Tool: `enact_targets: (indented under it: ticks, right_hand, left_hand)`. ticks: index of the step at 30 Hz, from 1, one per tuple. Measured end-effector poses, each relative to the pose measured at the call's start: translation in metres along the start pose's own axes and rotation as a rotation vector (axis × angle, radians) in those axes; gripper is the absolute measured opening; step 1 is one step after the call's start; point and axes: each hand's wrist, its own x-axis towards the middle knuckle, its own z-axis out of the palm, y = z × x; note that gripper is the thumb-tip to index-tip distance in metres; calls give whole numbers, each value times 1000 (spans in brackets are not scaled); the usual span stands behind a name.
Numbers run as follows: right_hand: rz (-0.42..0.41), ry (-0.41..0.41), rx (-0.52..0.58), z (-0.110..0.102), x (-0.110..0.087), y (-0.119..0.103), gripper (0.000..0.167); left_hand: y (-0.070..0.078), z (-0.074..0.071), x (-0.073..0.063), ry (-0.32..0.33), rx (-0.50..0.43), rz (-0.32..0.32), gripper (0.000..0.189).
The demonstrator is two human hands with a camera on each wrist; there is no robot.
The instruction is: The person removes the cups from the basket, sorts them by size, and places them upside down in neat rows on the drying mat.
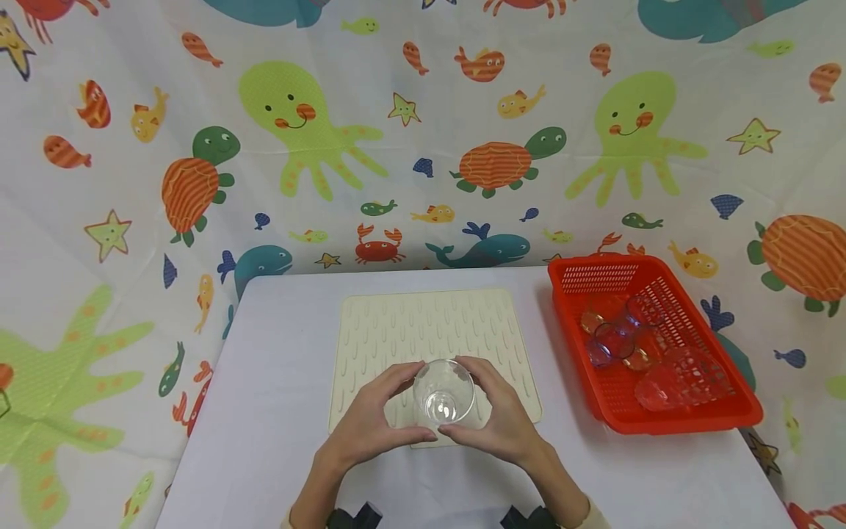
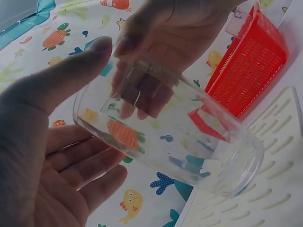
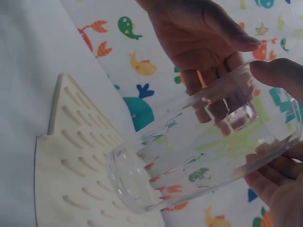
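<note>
A clear drinking glass (image 1: 444, 389) is held between both hands above a cream ribbed mat (image 1: 423, 323). The left hand (image 1: 377, 419) grips its left side near the rim, thumb toward the near side and fingers round the far side. From the right, the right hand (image 1: 499, 415) grips it the same way. In the left wrist view, the glass (image 2: 189, 142) is tilted in the picture, its thick base toward the mat (image 2: 265, 175). The right wrist view shows the glass base (image 3: 132, 184) over the mat (image 3: 80, 156), with a gap hard to judge.
A red plastic basket (image 1: 681, 425) stands at the table's right side. In it lie several see-through items, among them purplish glassware (image 1: 613, 344) and a reddish piece (image 1: 674, 386). A curtain (image 1: 423, 88) printed with sea animals hangs behind the white table (image 1: 277, 353).
</note>
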Motion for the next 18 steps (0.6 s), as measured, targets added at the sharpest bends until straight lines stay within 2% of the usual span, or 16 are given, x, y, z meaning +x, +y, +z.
enact_targets:
  ticks: [18]
  right_hand:
    - [-47,-116,151,-1,3,-5,87]
  left_hand:
    - [-1,-5,2,-47,-30,27,87]
